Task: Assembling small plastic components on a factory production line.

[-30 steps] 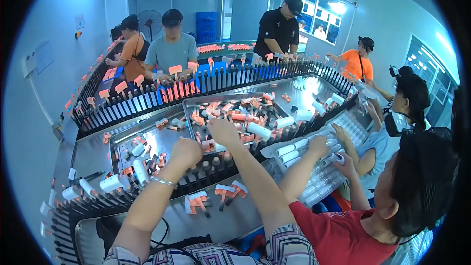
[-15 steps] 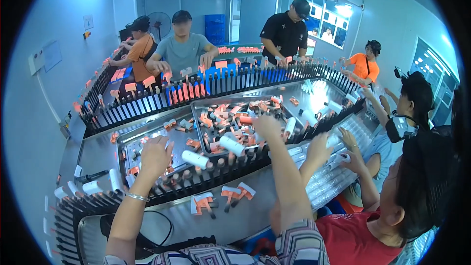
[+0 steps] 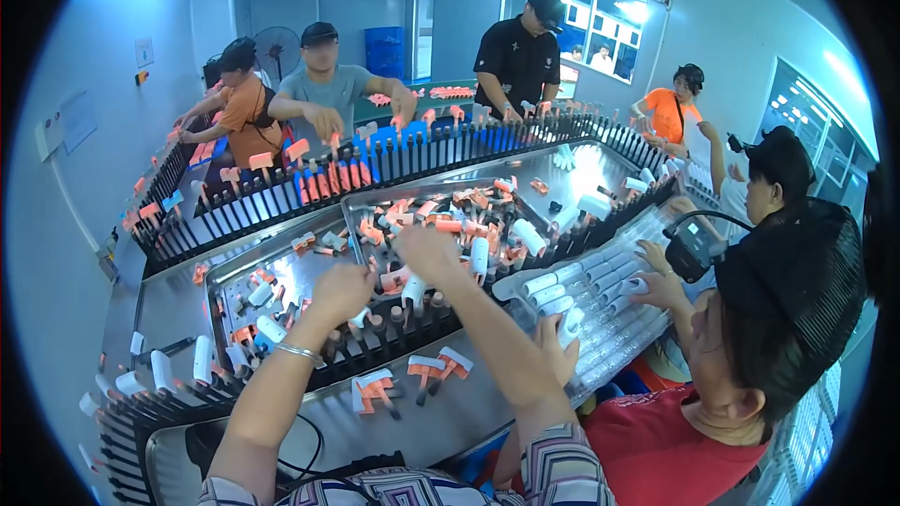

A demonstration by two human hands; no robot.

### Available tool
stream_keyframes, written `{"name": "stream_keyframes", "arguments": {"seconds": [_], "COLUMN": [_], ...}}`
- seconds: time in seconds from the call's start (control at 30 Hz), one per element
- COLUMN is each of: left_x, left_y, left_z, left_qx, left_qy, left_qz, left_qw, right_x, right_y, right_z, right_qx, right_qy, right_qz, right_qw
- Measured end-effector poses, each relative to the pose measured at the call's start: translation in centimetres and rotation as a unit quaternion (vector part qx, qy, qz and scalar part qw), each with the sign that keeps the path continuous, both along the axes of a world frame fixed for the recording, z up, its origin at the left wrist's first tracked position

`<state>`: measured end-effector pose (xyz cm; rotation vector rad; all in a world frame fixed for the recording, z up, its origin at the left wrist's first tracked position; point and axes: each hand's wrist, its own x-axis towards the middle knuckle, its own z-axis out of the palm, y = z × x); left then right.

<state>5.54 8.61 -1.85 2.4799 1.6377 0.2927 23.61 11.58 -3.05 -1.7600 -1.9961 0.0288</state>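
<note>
Over the near row of black pegs (image 3: 398, 323), my two hands have come close together. My left hand (image 3: 339, 295), with a bracelet at the wrist, has its fingers curled in; whatever they grip is hidden. My right hand (image 3: 429, 255) bends over a white rounded shell (image 3: 412, 290) at the pegs, its fingertips mostly hidden behind the hand. Another white shell (image 3: 360, 317) shows just below my left hand. Beyond my right hand lies a metal tray (image 3: 349, 215) heaped with small orange and white pieces (image 3: 450, 225). Fewer pieces lie in the left metal tray (image 3: 214, 295).
Orange-and-white pieces with dark stems (image 3: 375, 390) lie on the near metal surface. At right, a person in red holds a white shell (image 3: 570, 326) beside a clear plastic tray of white tubes (image 3: 600, 272). Across the far peg row (image 3: 281, 187), several people work.
My left hand has moved right and my right hand left, so they now nearly meet at the pegs. The view has shifted slightly right. The neighbour in red has lowered one hand with a shell.
</note>
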Motion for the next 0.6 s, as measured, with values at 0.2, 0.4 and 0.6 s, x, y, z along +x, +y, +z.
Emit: {"name": "stream_keyframes", "arguments": {"seconds": [0.2, 0.4, 0.6], "left_x": [-3.2, -7.6, -2.1], "left_y": [-1.1, -1.8, -1.4], "left_z": [1.0, 0.2, 3.2], "left_qx": [0.012, 0.130, 0.244], "left_qy": [-0.006, -0.007, -0.135], "left_qz": [0.028, 0.053, -0.054], "left_qw": [1.000, 0.990, 0.959], "right_x": [7.9, 9.9, 4.8], "right_y": [2.5, 3.3, 1.8], "right_z": [4.1, -3.3, -3.0], "right_qx": [0.186, -0.053, 0.041], "right_qy": [-0.065, -0.114, -0.098], "right_qz": [-0.097, -0.091, -0.021], "right_qw": [0.976, 0.988, 0.994]}}
